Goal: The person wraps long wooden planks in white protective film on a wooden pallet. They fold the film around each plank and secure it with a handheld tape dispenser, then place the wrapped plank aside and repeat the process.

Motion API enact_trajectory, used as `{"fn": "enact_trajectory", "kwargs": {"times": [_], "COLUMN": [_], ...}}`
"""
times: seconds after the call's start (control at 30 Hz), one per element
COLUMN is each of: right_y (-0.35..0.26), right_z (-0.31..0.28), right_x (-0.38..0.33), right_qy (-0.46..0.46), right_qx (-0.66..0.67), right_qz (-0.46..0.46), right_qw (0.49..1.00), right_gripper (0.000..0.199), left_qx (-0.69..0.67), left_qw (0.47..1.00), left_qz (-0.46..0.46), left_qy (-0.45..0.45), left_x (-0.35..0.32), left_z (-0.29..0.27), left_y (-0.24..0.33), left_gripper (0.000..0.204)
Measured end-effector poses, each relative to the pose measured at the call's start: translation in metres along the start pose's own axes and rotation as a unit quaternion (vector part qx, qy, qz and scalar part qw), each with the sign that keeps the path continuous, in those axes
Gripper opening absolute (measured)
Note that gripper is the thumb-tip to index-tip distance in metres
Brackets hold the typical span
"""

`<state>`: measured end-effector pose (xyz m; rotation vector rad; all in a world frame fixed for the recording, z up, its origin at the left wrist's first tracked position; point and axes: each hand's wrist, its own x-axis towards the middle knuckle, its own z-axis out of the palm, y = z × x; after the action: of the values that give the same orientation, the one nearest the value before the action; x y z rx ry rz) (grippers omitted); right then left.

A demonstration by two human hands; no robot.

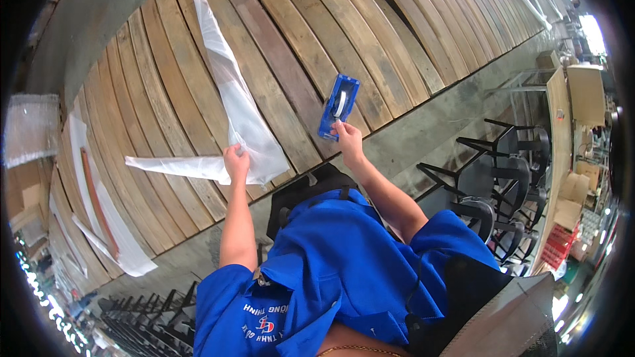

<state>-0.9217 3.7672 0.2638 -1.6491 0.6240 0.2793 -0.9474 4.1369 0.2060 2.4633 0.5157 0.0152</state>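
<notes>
A V-shaped piece wrapped in thin white foam sheet (241,102) lies on the wooden slats, one long arm pointing away and a shorter one to the left. My left hand (236,162) is closed on the wrap near the corner where the arms meet. To the right, a blue tape dispenser (348,86) with a pale roll of tape (341,104) rests on the slats. My right hand (348,141) reaches its near end, thumb and fingers pinched at the tape just below the roll. The strip between the fingertips is too small to make out.
The slatted wooden table (291,33) runs from lower left to upper right. On its left lie more white foam sheets (135,258) and a brown curved wooden piece (99,205). Black metal-legged chairs (493,168) stand at right, beside a long bench (559,119).
</notes>
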Motion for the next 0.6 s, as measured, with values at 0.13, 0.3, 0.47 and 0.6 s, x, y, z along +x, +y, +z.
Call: {"fn": "enact_trajectory", "kwargs": {"times": [0.13,0.3,0.47,0.6], "right_y": [0.009,0.074,0.02,0.038], "right_z": [0.007,0.028,0.04,0.04], "right_x": [-0.035,-0.034,-0.044,-0.03], "right_qy": [0.035,0.023,0.058,0.108], "right_qx": [-0.03,-0.137,-0.088,-0.156], "right_qz": [-0.075,-0.044,0.04,0.055], "right_qw": [0.996,0.989,0.994,0.98], "right_gripper": [0.029,0.026,0.025,0.022], "left_qx": [-0.023,-0.032,-0.005,-0.037], "left_qw": [1.0,0.997,0.996,0.996], "left_qz": [-0.002,-0.034,-0.007,0.013], "left_qy": [-0.015,-0.054,-0.084,-0.082], "left_x": [-0.007,-0.017,-0.021,-0.025], "left_z": [-0.004,-0.014,-0.02,-0.022], "left_y": [0.021,0.031,0.02,0.014], "left_gripper": [0.036,0.049,0.057,0.061]}}
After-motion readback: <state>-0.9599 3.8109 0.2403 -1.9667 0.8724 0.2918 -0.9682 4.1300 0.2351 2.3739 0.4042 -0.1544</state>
